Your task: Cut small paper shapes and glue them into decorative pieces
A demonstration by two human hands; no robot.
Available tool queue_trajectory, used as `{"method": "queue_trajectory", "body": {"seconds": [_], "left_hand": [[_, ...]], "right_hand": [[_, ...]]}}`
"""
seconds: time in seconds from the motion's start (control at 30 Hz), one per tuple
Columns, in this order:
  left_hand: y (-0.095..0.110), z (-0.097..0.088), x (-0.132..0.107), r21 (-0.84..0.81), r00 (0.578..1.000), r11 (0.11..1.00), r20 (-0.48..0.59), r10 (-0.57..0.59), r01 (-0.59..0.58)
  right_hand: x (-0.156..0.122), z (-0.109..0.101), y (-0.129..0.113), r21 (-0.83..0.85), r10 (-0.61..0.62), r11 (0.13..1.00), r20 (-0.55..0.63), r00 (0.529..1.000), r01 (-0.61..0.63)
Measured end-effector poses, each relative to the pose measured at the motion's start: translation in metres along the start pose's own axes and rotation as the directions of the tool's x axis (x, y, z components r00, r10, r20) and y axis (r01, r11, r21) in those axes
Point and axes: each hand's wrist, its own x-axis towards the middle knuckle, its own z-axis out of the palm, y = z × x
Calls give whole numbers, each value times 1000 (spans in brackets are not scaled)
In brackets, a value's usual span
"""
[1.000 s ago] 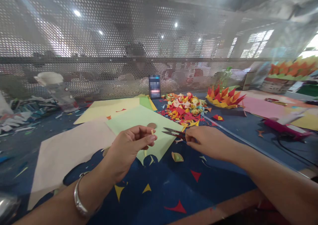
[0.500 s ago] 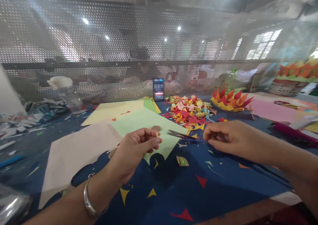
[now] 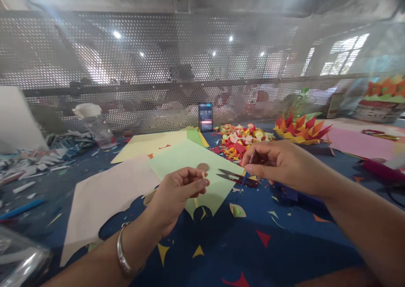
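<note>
My left hand [image 3: 182,190] pinches a small pale-yellow scrap of paper [image 3: 204,176] between thumb and forefinger, above a light green sheet [image 3: 190,154] with a scalloped lower edge. A thin blue stick [image 3: 244,178] hangs tip down from the closed fingers of my right hand [image 3: 268,162]. Its exact kind is unclear. Dark-bladed scissors [image 3: 232,177] lie slightly open on the green sheet's right corner, left of and partly behind the stick. A small folded green and peach paper piece [image 3: 237,210] rests on the blue cloth below them.
Behind lie a heap of coloured paper pieces [image 3: 240,137], a propped phone [image 3: 205,117] and a red-orange paper flower [image 3: 297,128]. At left are a pinkish-white sheet [image 3: 104,194], a bottle [image 3: 96,126] and paper strips [image 3: 60,152]. A perforated metal screen [image 3: 152,76] stands behind.
My right hand has risen and moved left, tilting the blue stick from nearly flat to steeply upright. My left hand keeps its pinch on the scrap. The whole view has shifted slightly.
</note>
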Motion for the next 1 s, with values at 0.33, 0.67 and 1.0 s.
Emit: {"method": "queue_trajectory", "body": {"seconds": [0.33, 0.67, 1.0], "left_hand": [[-3, 1, 3, -39, 999, 999, -34, -33, 32], [-1, 12, -1, -124, 997, 990, -28, -72, 68], [2, 15, -7, -308, 983, 934, 27, -180, 179]], "right_hand": [[5, 11, 23, 465, 77, 876, -398, 914, 129], [11, 33, 30, 607, 150, 793, -273, 950, 49], [10, 37, 37, 626, 182, 779, -285, 941, 39]]}}
